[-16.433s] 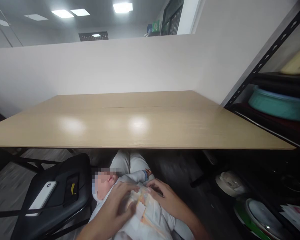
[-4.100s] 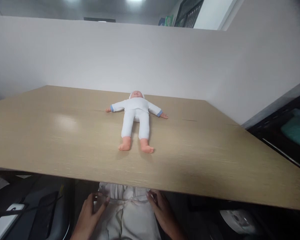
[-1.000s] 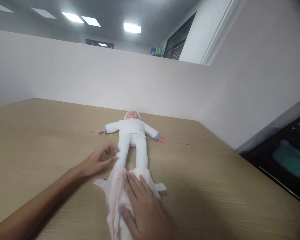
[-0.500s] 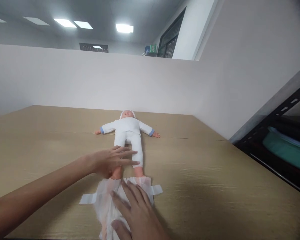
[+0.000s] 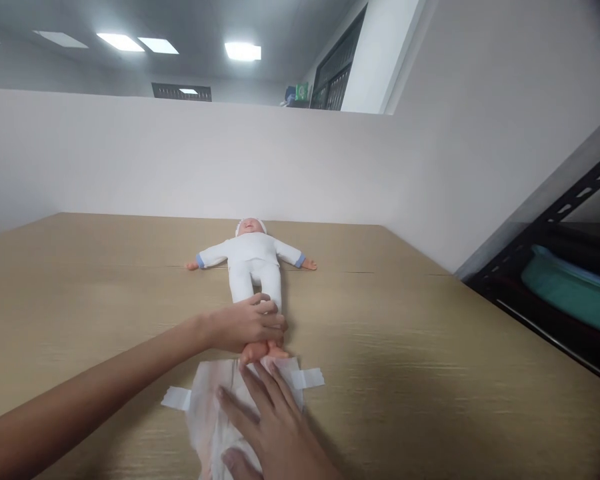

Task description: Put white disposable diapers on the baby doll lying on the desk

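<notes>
Well, at that moment I had the doll (image 5: 253, 263) flat on its back on the tabletop (image 5: 430, 373), head toward twelve o'clock, arms spread to nine and three, feet toward me; it lay near the middle, short of the white partition (image 5: 130, 167) behind it. My left hand (image 5: 247, 327) was closed round its lower legs just above the bare feet, fingers curled over the top; my right hand (image 5: 275, 427) was spread flat, palm down, on the diaper (image 5: 205, 413), which lay opened out at six o'clock of the doll, its far edge touching the feet; one tab (image 5: 176, 398) stuck out toward nine, the other (image 5: 307, 378) toward three.

I judged the doll light and limp in its cloth suit, with harder moulded feet and hands; the ankles, taken together in one hand, looked the surest hold, since the soft trunk would likely sag. The diaper I took for thin, soft and crumply, apt to slide on the smooth wood unless pinned by a flat palm; its edges or tabs seemed the places to pinch.

At three o'clock stood a dark rack (image 5: 545, 220) with a teal tub (image 5: 570, 293) on a shelf, well apart from both hands.
</notes>
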Available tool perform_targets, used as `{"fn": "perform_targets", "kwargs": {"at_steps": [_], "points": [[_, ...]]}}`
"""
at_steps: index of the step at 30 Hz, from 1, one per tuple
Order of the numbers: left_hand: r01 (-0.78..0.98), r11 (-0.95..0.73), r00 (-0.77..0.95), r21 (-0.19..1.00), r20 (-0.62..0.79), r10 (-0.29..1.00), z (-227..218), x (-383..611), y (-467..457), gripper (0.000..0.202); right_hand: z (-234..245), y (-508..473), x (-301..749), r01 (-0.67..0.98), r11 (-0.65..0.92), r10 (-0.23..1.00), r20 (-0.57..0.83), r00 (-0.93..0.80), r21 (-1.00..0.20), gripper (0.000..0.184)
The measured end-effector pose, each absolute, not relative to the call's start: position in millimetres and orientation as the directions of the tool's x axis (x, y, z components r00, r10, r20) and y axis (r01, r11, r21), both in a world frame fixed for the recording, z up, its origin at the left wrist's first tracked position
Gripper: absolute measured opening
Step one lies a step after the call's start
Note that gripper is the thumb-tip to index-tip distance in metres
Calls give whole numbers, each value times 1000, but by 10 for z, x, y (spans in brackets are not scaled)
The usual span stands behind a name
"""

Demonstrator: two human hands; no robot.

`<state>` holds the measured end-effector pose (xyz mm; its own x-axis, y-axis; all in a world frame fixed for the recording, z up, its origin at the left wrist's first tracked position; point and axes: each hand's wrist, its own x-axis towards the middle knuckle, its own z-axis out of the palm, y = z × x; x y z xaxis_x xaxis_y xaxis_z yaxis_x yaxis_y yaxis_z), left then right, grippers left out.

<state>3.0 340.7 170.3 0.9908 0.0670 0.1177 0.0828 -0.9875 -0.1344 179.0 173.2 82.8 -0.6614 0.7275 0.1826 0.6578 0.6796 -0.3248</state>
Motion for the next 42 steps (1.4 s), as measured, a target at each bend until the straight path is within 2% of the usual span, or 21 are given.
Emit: {"fn": "perform_targets", "kwargs": {"at_steps": [3, 6, 9, 12, 16, 19, 22, 25, 29, 42], "points": [[119, -992, 984, -45, 141, 112, 1858, 24, 3419, 33, 840, 1718, 1810, 665, 660, 743, 170, -648, -350, 79], [186, -975, 963, 120, 176, 205, 2109, -2, 3419, 44, 952, 1777, 1835, 651, 660, 740, 174, -650, -374, 72], [210, -926, 930, 314, 228, 288, 2344, -29, 3449, 37, 1133, 1993, 1834, 658, 652, 749, 185, -636, -378, 63], [194, -889, 899, 416, 288, 330, 2495, -56, 3514, 28, 1319, 2279, 1795, 701, 630, 774, 189, -605, -335, 58], [187, -866, 854, 464, 359, 377, 2606, -106, 3596, 31, 1454, 2407, 1698, 751, 595, 804, 229, -549, -286, 62], [192, -847, 814, 495, 401, 419, 2657, -157, 3641, 39, 1405, 2327, 1613, 793, 517, 856, 197, -478, -322, 74], [183, -833, 786, 521, 432, 443, 2686, -201, 3692, 37, 1279, 2350, 1552, 803, 467, 883, 142, -448, -370, 81], [148, -823, 754, 548, 476, 453, 2710, -221, 3762, 33, 1182, 2551, 1510, 810, 445, 892, 114, -437, -382, 79], [72, -846, 766, 528, 515, 386, 2774, -222, 3866, 33, 1165, 2891, 1428, 811, 467, 884, 159, -440, -352, 76], [85, -856, 724, 509, 559, 404, 2885, -232, 3898, 26, 1075, 3294, 1438, 739, 574, 818, 293, -495, -353, 60]]}}
